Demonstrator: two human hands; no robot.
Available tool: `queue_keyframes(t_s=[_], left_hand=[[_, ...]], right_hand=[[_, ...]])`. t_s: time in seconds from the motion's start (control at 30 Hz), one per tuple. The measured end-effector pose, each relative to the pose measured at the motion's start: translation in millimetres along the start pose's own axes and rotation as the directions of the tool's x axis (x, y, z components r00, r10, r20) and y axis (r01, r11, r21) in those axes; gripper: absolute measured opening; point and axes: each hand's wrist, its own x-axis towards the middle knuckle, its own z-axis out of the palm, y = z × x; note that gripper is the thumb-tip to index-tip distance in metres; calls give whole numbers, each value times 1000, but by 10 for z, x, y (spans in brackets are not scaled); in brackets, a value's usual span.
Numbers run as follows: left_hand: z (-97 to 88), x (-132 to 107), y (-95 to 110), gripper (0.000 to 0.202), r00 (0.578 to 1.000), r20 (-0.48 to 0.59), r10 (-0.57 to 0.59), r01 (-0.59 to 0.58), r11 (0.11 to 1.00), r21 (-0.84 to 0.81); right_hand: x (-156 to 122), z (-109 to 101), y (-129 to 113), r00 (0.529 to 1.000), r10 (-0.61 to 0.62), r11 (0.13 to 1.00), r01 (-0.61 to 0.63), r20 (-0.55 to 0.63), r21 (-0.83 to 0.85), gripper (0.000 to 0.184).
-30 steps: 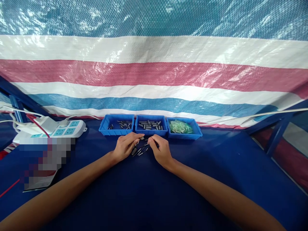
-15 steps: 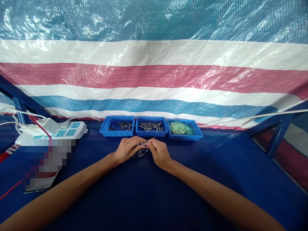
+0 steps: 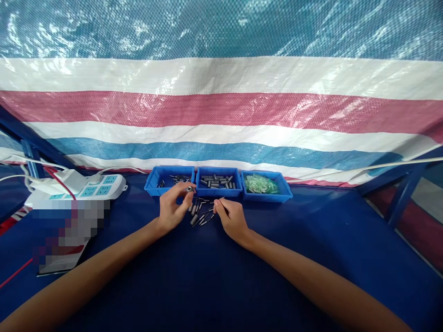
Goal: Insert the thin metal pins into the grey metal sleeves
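My left hand [image 3: 169,212] is raised in front of the left bin, with a small grey metal cylinder [image 3: 189,189] pinched between thumb and fingers, its round end showing. Lower and to the right, my right hand [image 3: 232,220] is closed near the tabletop. A thin dark rod [image 3: 222,198] sticks out from its fingertips; the rest of that rod is hidden. Between the hands lie several slim pointed metal rods and a few grey cylinders [image 3: 194,219] on the blue table.
Three blue bins stand in a row: the left bin [image 3: 152,189] holds slim rods, the middle bin [image 3: 207,192] grey cylinders, the right bin [image 3: 266,198] clear greenish pieces. A white power strip [image 3: 119,185] with cables lies at left. A striped sheet [image 3: 221,110] hangs behind.
My hands have parted. The left hand moved up and left with the grey cylinder, uncovering the loose pieces on the table. My right hand stays almost in place.
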Motion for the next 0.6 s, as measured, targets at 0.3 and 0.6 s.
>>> queue_keyframes(t_s=[0.3, 0.6], left_hand=[[-465, 637, -64, 31, 996, 72, -47, -8, 777, 629], [-54, 176, 102, 17, 984, 127, 126, -159, 942, 296]], right_hand=[[-17, 18, 12, 1000, -10, 993, 14, 30, -119, 21], [-52, 29, 33, 996, 28, 914, 9, 86, -406, 19]])
